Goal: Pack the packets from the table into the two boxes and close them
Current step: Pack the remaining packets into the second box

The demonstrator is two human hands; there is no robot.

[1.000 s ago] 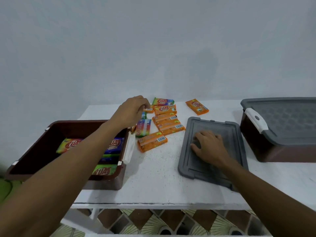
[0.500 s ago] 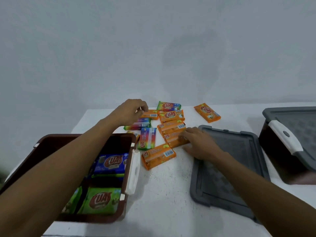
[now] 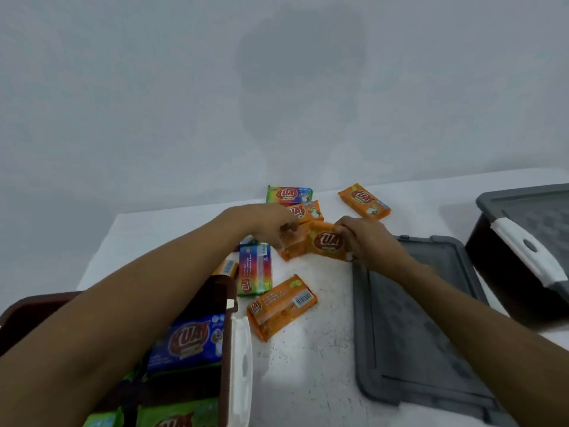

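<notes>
Where the orange packet (image 3: 328, 241) tilts, fingers (image 3: 346, 224) pinch both its ends.

We note the following limits of view. The left forearm (image 3: 138, 303) covers most of the open brown box (image 3: 30, 306), which the left and bottom edges also cut off. The closed box (image 3: 508, 272) runs past the right edge. The right hand (image 3: 366, 241) hides one end of the orange packet (image 3: 326, 241). Blur at the left hand (image 3: 264, 224) leaves its grip undetermined. Packet small print is illegible.

One orange packet (image 3: 328, 241) is held face-up; a second orange packet (image 3: 281, 306) lies barcode-up near the brown box (image 3: 226, 349).
</notes>
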